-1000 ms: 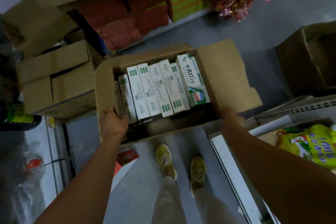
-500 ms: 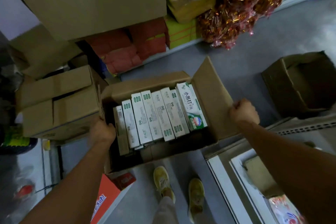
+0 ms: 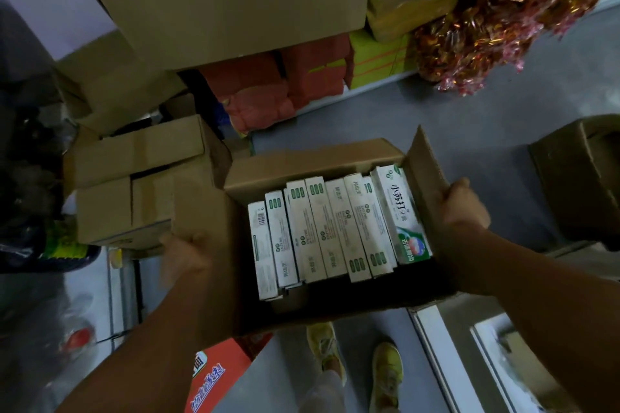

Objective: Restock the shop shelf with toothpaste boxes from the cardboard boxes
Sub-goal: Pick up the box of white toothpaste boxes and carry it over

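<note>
The carton (image 3: 312, 163) now fills the middle of the frame, higher and closer to the camera than half a second ago, held above the grey floor (image 3: 469, 117) with the person's yellow shoes (image 3: 385, 370) showing under its near edge. The left hand (image 3: 186, 256) has slid lower along the carton's left wall and grips it from outside, fingers curled against the cardboard at centre left. The right hand (image 3: 464, 208) holds the right flap (image 3: 424, 171), fingers wrapped over its edge and the thumb on the outer face. That flap lay flat outward a second ago and now stands upright. The toothpaste boxes (image 3: 322, 231) are inside the carton, a row on edge packed towards its far wall, in the same order as before. The rightmost one shows its green printed face and leans against the right wall. The closed carton (image 3: 134, 184) at left now sits just beside the held carton's left wall. The big carton (image 3: 228, 0) at the top, the red packs (image 3: 265, 94) under it and the foil sweets (image 3: 503, 17) at upper right look larger and nearer. More of the orange box (image 3: 211, 375) shows at the bottom, below the left forearm.
</note>
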`<state>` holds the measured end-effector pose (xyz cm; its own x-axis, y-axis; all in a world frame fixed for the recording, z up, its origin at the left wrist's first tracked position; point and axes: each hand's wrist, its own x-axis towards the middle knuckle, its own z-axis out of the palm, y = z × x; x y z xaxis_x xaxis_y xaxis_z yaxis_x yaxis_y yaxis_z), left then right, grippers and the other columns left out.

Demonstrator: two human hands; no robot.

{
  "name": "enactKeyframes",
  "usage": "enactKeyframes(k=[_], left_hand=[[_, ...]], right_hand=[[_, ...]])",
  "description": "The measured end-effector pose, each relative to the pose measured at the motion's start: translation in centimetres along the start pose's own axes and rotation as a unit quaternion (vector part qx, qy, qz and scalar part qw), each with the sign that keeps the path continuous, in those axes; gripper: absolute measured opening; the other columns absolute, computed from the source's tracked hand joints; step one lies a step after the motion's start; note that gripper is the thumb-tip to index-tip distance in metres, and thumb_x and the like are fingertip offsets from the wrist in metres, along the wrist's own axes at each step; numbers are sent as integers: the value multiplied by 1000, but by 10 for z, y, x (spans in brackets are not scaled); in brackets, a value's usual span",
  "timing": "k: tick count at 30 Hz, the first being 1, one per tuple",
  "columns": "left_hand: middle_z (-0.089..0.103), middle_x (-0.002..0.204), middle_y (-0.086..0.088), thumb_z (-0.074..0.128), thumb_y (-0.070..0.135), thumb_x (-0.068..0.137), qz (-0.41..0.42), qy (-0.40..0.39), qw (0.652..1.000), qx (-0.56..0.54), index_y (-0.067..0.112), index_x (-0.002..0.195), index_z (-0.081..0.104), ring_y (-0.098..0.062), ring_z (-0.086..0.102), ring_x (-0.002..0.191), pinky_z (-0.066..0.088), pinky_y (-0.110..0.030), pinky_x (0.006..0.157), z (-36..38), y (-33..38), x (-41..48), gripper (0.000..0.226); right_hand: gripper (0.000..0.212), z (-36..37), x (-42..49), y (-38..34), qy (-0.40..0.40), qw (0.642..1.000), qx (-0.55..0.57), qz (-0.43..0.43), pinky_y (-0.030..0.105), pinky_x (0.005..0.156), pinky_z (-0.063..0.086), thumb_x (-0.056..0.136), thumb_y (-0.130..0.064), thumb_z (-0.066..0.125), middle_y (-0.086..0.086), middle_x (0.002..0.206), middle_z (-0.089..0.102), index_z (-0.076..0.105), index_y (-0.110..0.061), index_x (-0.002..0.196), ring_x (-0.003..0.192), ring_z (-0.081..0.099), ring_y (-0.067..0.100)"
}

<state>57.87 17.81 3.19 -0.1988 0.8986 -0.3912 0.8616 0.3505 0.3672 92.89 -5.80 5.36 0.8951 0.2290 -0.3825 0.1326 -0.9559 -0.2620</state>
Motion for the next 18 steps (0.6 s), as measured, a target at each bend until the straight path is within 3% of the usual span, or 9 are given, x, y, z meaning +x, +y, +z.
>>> enactKeyframes(k=[4, 10, 13, 18], left_hand=[[64, 112, -24, 52, 46, 95, -6, -6, 996, -92, -3, 112, 62, -40, 60, 104, 43, -39, 83, 1, -1, -3, 52], [65, 112, -27, 49, 48, 96, -12, -15, 992, -127, -5, 104, 66, -40, 60, 105, 44, -39, 87, -4, 5, -10, 56], [67, 107, -24, 50, 44, 97, -19, -13, 991, -134, -3, 103, 67, -38, 62, 100, 41, -33, 79, -6, 5, -19, 51], [66, 106, -27, 52, 43, 96, -1, -12, 992, -129, -6, 103, 65, -41, 61, 101, 43, -36, 81, -19, 5, -31, 52]], right_hand=[[33, 14, -7, -5, 22, 999, -15, -19, 42, 72, 53, 93, -46, 50, 11, 85, 64, 53, -13, 86, 80, 62, 32], [22, -9, 0, 6, 0, 999, 22, -49, 34, 69, 41, 97, -32, 51, 12, 80, 57, 54, -15, 84, 76, 54, 30], [21, -15, 1, 13, -17, 997, 49, -56, 36, 72, 45, 97, -30, 53, 12, 81, 56, 58, -13, 87, 76, 53, 28], [24, -27, -13, 31, -25, 994, 84, -57, 40, 78, 49, 96, -29, 54, 14, 82, 59, 54, -13, 78, 79, 58, 31]])
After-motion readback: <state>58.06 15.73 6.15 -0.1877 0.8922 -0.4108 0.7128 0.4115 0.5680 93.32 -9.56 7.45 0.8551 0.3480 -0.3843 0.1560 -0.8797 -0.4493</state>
